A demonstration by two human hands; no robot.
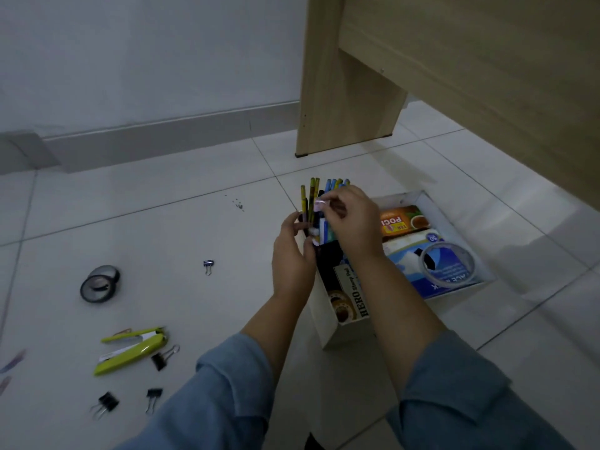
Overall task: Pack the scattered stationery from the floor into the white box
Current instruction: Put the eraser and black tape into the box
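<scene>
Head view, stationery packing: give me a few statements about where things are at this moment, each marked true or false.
1. The lime-green plastic stapler lies on the tiled floor, outside the white cardboard box. True.
2. The two black tape rolls are inside the box. False: they lie on the floor, far to the box's left.
3. The left hand and right hand both hold the upright bundle of pens and pencils at the box. True.
4. The clear tape roll lies on the floor beside the stapler. False: it rests inside the box, on a blue packet.
5. No black metal binder clips remain on the floor. False: several lie near the stapler.
</scene>
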